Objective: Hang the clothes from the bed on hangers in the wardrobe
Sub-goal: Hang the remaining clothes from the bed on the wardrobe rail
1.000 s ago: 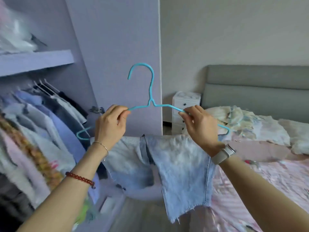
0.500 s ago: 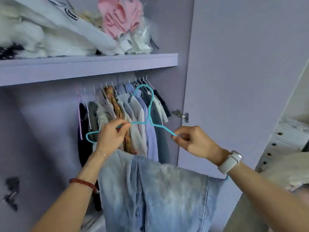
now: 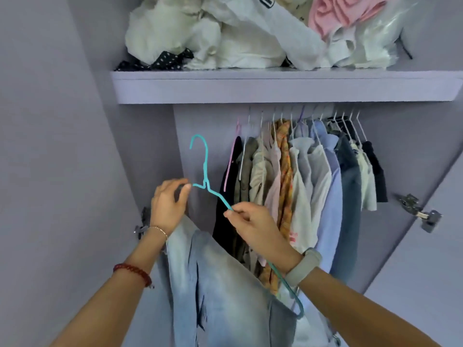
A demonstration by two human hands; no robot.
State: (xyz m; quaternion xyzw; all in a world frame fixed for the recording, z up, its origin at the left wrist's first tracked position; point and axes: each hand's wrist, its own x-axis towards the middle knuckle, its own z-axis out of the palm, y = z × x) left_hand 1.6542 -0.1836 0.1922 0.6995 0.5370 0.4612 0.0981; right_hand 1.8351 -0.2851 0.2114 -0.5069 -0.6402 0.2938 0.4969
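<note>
i face the wardrobe (image 3: 75,171), its shelf (image 3: 275,88) piled with bundled laundry (image 3: 225,33) and, below it, a tight row of hung clothes (image 3: 313,176) filling the middle and right; the rail itself is hidden behind the shelf edge, so i must hook it blind and could miss; the jeans (image 3: 225,296) drape over the bar of the blue hanger (image 3: 206,169), which tilts steeply down to my right; on that slope the denim could slide toward the low end and drop; my right hand (image 3: 255,229) pinches the hanger's sloping arm between thumb and fingers; my left hand (image 3: 167,204) sits loose by the left shoulder, fingertips just at the wire, not clearly gripping it; with one thin pinch carrying the weight, the hanger could twist and its hook snag a neighbouring shirt.
</note>
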